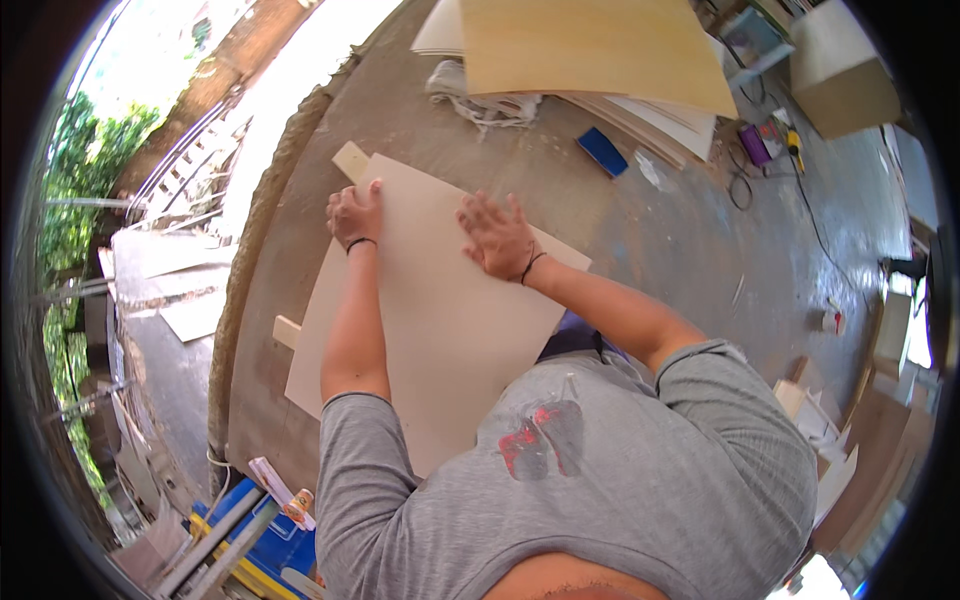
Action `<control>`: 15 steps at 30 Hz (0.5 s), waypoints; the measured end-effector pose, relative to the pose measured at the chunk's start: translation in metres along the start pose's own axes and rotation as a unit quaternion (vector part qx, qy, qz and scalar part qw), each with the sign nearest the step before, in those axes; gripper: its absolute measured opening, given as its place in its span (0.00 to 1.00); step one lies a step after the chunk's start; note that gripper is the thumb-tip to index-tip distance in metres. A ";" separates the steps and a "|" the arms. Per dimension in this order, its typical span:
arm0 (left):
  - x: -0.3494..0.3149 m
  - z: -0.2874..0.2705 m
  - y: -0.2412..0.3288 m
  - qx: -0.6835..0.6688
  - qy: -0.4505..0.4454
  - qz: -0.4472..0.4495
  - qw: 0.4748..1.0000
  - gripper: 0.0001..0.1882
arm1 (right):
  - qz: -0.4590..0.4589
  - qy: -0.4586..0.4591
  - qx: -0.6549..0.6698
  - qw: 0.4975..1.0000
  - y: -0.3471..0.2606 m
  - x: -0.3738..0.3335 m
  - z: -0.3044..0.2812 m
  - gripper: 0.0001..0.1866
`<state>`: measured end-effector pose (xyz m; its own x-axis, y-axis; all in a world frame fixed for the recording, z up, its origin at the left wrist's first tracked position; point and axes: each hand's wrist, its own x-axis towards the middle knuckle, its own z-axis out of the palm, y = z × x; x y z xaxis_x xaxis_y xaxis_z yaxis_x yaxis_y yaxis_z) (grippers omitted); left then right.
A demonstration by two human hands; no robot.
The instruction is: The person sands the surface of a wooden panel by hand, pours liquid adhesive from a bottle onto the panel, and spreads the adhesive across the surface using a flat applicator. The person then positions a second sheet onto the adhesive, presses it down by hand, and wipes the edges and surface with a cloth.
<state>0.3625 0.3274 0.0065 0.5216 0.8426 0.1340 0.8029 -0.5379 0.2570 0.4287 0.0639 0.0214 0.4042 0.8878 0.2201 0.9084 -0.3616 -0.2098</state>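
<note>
A large pale flat board [430, 330] lies slanted in front of me, its near edge against my body. My left hand [355, 214] is closed over the board's far left edge, thumb on the upper face and fingers bent at the edge. Farther right, my right hand [497, 238] rests on the board's face with its fingers spread, slightly smeared by motion. One wooden strip [350, 160] pokes out from under the far corner beside my left hand. Another wooden strip [287, 332] sticks out below the left edge.
Beyond the board sit a white cloth bundle [480, 100], a blue rectangular block [602, 152] and a stack of sheets topped by a yellowish panel [600, 50]. At right are a purple object [754, 146], cables, a cardboard box [845, 75] and a cup [832, 320]. A rough ledge [262, 200] runs along the left.
</note>
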 end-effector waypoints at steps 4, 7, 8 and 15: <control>-0.016 -0.010 -0.028 -0.042 0.091 0.052 0.994 0.34 | -0.041 -0.055 0.062 0.996 -0.013 -0.056 -0.009 0.31; -0.064 -0.021 -0.055 -0.054 0.108 0.060 0.991 0.38 | 0.017 -0.063 0.060 0.996 0.000 -0.081 -0.021 0.32; -0.090 -0.025 -0.072 -0.082 0.129 0.064 0.986 0.38 | 0.032 -0.064 0.042 0.997 0.008 -0.085 -0.022 0.33; -0.337 -0.082 -0.197 0.112 0.060 -0.297 0.946 0.44 | 0.053 -0.076 0.004 0.996 0.010 -0.084 -0.026 0.34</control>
<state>0.0050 0.1517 -0.0106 -0.0666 0.9877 0.1417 0.9922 0.0506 0.1136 0.4063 -0.0219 0.0252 0.4756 0.8783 0.0492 0.8608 -0.4532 -0.2317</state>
